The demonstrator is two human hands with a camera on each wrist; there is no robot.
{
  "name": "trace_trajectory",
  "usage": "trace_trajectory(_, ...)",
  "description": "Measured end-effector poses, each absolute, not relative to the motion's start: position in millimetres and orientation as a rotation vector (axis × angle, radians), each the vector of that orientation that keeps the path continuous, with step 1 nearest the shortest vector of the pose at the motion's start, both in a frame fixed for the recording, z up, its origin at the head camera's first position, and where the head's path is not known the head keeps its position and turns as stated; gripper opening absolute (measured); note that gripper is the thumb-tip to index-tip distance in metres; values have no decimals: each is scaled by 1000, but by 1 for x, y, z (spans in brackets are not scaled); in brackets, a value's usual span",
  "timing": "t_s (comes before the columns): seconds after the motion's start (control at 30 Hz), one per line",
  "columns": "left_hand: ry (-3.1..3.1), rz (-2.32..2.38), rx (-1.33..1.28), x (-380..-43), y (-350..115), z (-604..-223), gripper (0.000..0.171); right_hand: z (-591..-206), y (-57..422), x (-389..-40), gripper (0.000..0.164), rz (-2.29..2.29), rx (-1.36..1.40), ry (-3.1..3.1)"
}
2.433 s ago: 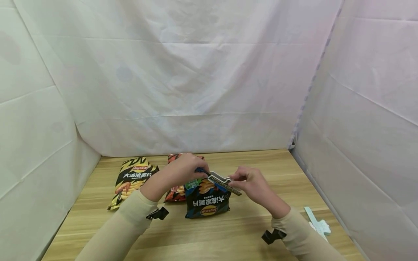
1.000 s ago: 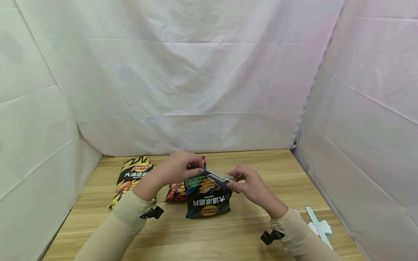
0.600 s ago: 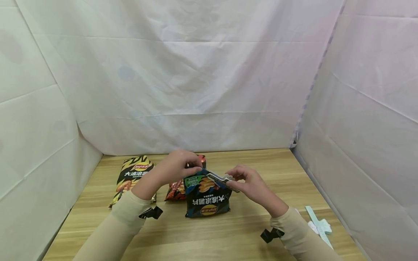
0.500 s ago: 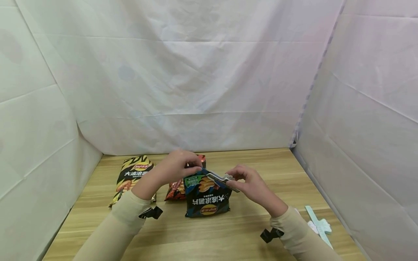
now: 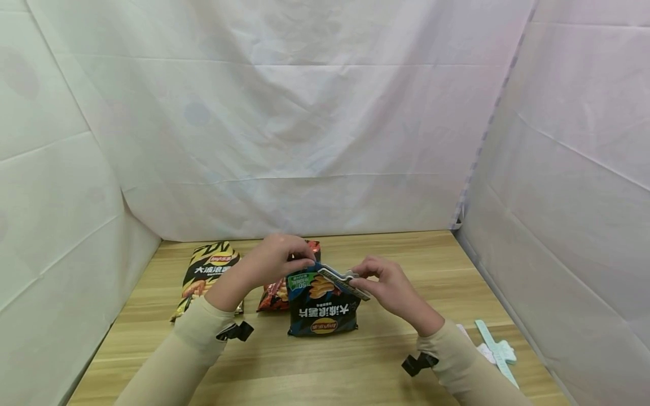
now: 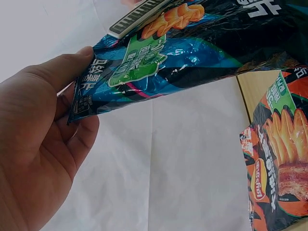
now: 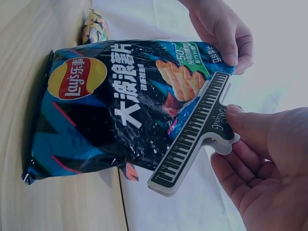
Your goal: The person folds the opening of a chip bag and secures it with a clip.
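A blue-black chip bag [image 5: 325, 313] stands upside down on the wooden table, its printing inverted in the head view. My left hand [image 5: 276, 259] pinches the bag's upper left corner between thumb and fingers, as the left wrist view also shows. With thumb and fingertips my right hand [image 7: 274, 159] holds a bag clip [image 7: 192, 132] by its handle. The clip has a long bar printed with piano keys and lies slantwise across the bag's upper end. Just behind the blue bag is a red chip bag [image 5: 274, 296], partly covered by it and my left hand.
A yellow-and-black chip bag [image 5: 208, 273] lies at the table's left, partly behind my left forearm. Near the right edge lie mint and white clip-like pieces [image 5: 495, 349], partly behind my right sleeve. White cloth walls [image 5: 304, 141] enclose the back and sides.
My left hand has shifted slightly left, keeping the bag's corner. The clip has moved a little left along the bag's upper end and turned, showing more of its piano-key face.
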State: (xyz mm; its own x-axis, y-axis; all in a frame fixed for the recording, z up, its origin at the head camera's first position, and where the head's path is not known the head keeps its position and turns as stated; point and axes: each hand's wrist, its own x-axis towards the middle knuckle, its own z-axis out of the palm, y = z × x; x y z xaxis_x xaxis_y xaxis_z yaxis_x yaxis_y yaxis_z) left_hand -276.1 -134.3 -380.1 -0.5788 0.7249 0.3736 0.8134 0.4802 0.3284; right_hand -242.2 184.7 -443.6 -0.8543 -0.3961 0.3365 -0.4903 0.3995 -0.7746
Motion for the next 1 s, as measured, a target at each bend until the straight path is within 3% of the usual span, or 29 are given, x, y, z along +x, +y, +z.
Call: trace_trajectory(1.0,-2496,-774,-1287,-276,-134,-387,4,-446,169,-247,17,1481,854,-2455)
